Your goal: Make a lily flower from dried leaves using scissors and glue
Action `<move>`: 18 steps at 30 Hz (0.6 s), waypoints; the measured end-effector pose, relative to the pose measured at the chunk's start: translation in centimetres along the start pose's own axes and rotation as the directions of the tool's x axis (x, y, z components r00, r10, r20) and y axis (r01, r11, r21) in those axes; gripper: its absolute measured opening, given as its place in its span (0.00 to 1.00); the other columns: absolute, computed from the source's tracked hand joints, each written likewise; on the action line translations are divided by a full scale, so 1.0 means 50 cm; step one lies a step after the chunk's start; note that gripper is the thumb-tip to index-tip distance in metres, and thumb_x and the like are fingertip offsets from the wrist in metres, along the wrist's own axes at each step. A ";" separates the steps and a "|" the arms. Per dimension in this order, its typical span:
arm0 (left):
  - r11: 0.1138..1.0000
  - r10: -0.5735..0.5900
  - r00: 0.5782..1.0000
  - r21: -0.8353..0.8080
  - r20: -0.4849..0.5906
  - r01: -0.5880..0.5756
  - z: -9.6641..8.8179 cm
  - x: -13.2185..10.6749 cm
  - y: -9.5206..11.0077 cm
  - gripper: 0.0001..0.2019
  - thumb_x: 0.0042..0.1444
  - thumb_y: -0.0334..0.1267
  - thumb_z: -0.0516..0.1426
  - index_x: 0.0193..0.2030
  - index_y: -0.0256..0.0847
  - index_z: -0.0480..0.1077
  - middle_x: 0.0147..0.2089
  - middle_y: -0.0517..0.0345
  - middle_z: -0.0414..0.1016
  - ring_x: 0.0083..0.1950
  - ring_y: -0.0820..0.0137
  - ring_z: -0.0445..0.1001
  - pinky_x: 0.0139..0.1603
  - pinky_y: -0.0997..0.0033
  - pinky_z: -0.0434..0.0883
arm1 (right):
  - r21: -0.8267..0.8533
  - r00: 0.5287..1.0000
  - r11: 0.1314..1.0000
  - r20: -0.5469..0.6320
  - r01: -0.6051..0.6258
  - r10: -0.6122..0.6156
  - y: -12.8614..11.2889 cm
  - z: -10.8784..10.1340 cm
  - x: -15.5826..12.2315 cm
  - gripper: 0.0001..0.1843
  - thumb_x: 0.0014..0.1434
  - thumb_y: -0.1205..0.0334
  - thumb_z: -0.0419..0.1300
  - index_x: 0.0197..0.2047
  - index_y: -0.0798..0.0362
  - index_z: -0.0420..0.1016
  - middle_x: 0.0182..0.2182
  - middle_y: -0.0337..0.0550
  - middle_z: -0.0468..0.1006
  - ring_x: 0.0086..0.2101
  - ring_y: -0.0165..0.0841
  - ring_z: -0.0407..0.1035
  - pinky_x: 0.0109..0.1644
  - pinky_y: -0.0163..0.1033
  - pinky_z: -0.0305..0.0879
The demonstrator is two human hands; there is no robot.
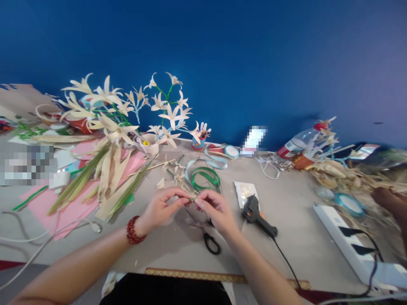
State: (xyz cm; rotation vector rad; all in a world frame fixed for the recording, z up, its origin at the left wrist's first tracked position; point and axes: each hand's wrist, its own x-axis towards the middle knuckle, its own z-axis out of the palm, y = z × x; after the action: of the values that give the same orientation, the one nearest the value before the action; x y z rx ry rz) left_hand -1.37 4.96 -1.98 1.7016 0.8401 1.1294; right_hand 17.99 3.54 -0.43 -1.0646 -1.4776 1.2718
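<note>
My left hand [165, 208], with a red beaded bracelet [135, 230] at the wrist, pinches thumb and forefinger together. Right beside it my right hand [216, 210] is closed in a similar pinch. Between the fingertips is a small, thin greenish-brown piece [192, 200], too small to name. Under the hands lie scissors with black handles [212, 244], partly hidden by my right hand. A roll of green ribbon [206, 178] and a light blue ribbon [218, 164] rest just beyond. A black glue gun [259, 216] lies to the right, its nozzle over a white packet [246, 192].
Pale husk flowers [171, 115] stand in a white cup [149, 148] at the back left. Corn husks [111, 173] lie on pink paper [76, 207]. At right are a power strip [340, 237], a plastic bottle [297, 142] and another person's hand [391, 203].
</note>
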 end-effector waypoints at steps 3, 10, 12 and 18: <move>0.962 0.206 0.978 0.182 0.006 -0.204 -0.001 0.002 0.003 0.06 0.57 0.29 0.58 0.41 0.39 0.75 0.42 0.51 0.76 0.47 0.66 0.74 0.51 0.64 0.70 | 0.067 0.999 0.997 0.017 -0.043 0.042 0.002 0.001 0.001 0.11 0.56 0.58 0.61 0.26 0.54 0.72 0.22 0.38 0.71 0.25 0.29 0.63 0.31 0.33 0.58; 0.912 0.274 0.961 0.306 0.045 -0.274 0.002 -0.002 0.009 0.07 0.57 0.28 0.57 0.42 0.40 0.73 0.40 0.53 0.70 0.42 0.69 0.70 0.44 0.69 0.69 | 0.197 0.990 0.970 0.029 -0.140 0.137 0.000 0.010 0.000 0.09 0.53 0.59 0.62 0.25 0.53 0.73 0.19 0.36 0.71 0.23 0.28 0.62 0.29 0.33 0.58; 0.925 0.251 0.967 0.286 0.036 -0.251 0.004 -0.002 0.010 0.06 0.57 0.28 0.57 0.40 0.39 0.73 0.38 0.54 0.70 0.39 0.70 0.70 0.41 0.70 0.68 | 0.222 0.989 0.964 0.034 -0.149 0.145 -0.002 0.012 -0.001 0.08 0.53 0.60 0.62 0.25 0.54 0.73 0.19 0.36 0.71 0.23 0.27 0.62 0.29 0.33 0.58; 1.000 -0.001 0.999 0.001 0.034 0.001 0.010 0.005 0.014 0.05 0.60 0.34 0.56 0.33 0.37 0.70 0.34 0.56 0.69 0.37 0.70 0.68 0.41 0.70 0.66 | 0.291 0.981 0.937 0.060 -0.193 0.184 0.011 0.010 0.000 0.08 0.53 0.63 0.62 0.23 0.54 0.72 0.18 0.35 0.70 0.21 0.26 0.61 0.27 0.31 0.57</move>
State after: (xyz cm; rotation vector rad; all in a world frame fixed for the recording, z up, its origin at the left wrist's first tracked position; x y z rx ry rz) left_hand -0.79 4.77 -1.33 1.7168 0.8206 1.0971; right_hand 17.52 3.51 -1.03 -1.0052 -1.1808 1.5958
